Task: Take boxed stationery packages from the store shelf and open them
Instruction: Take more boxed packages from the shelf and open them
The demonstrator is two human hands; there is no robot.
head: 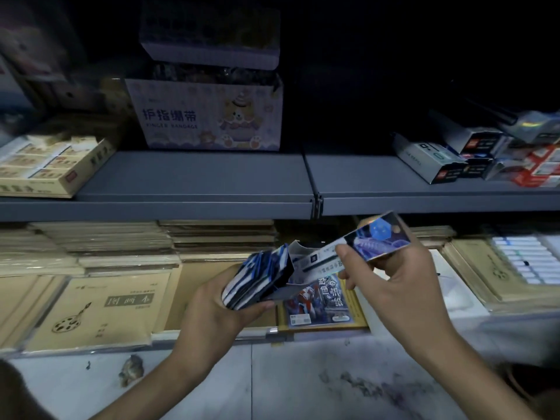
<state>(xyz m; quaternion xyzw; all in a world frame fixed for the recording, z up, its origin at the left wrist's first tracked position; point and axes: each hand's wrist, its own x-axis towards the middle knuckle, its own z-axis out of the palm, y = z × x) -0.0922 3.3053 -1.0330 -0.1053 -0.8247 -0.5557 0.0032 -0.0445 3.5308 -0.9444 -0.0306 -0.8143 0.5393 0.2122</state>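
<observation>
My left hand [216,307] grips a stack of blue, white and black packs [257,278], fanned and tilted, in front of the lower shelf. My right hand [394,280] holds a long white-and-blue stationery box [351,251] by its glossy blue end. The box's open flap end points left and touches the stack. Both hands hover above a colourful paper pack [318,301] lying on the lower shelf.
The grey upper shelf [197,180] carries a bear-printed finger bandage box [209,113], a tan tray of small boxes [51,162] at left and pen boxes [433,159] at right. Brown drawing books [97,310] and stacked pads fill the lower shelf. The floor below is stained.
</observation>
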